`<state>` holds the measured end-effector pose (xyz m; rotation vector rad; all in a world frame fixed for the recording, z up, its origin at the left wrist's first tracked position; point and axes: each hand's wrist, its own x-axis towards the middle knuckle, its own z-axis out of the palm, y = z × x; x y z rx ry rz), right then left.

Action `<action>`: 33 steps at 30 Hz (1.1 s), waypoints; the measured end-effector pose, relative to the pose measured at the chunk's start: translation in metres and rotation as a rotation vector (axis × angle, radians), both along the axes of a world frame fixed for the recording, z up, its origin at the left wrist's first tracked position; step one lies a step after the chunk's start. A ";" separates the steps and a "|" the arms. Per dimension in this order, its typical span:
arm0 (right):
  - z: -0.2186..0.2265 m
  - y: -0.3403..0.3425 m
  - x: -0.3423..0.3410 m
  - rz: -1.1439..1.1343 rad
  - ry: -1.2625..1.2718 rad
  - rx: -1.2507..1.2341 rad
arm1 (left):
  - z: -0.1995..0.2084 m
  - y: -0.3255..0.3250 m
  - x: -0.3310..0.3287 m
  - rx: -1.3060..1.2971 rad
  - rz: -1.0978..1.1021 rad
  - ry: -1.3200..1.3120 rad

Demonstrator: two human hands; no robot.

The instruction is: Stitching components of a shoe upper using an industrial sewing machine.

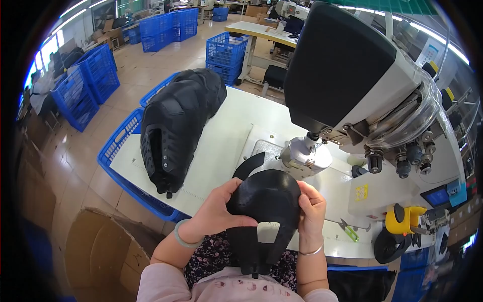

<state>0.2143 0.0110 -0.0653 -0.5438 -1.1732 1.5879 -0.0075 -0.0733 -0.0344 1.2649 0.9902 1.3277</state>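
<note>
Between my two hands I hold a black cap (pixel 266 194), its rounded crown up and a cut-out opening toward me, with the strap end hanging over my lap. My left hand (pixel 221 206) grips its left side, the thumb lying across the surface near the opening. On the right edge, the fingers and thumb of my right hand (pixel 311 209) pinch the rim. A curved black piece (pixel 250 165) sticks out just beyond the crown, beside the metal sewing post (pixel 307 153). A row of nested black caps (pixel 178 121) lies on the table to the left.
The sewing machine head (pixel 342 65) hangs over the white table (pixel 221 136) at the right. Green-handled snips (pixel 349 231) lie right of my hand, near black curved pieces (pixel 390 245) and a yellow holder (pixel 402 220). A blue basket (pixel 121 138) and a cardboard box (pixel 95 246) stand left.
</note>
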 end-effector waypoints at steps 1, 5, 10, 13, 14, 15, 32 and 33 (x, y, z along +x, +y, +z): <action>0.001 0.000 -0.001 -0.006 -0.003 -0.003 | 0.000 0.000 -0.001 0.000 0.005 0.001; 0.004 -0.001 -0.004 -0.005 0.047 -0.011 | 0.000 0.000 -0.001 0.013 0.010 0.033; 0.000 -0.002 -0.007 -0.004 0.026 -0.026 | 0.001 -0.003 -0.006 -0.015 0.040 0.097; 0.004 -0.006 -0.013 0.071 0.040 -0.078 | -0.002 -0.009 -0.016 -0.074 0.118 0.105; 0.005 -0.007 -0.016 0.139 0.076 -0.123 | -0.002 -0.013 -0.024 -0.073 0.178 0.123; 0.003 -0.004 -0.009 0.323 0.096 -0.138 | -0.002 -0.018 -0.031 -0.073 0.239 0.142; -0.009 -0.007 0.000 0.312 -0.223 -0.020 | -0.024 0.059 -0.223 0.542 1.261 0.859; -0.010 -0.008 0.002 0.319 -0.222 -0.016 | -0.033 0.058 -0.229 0.534 1.286 0.905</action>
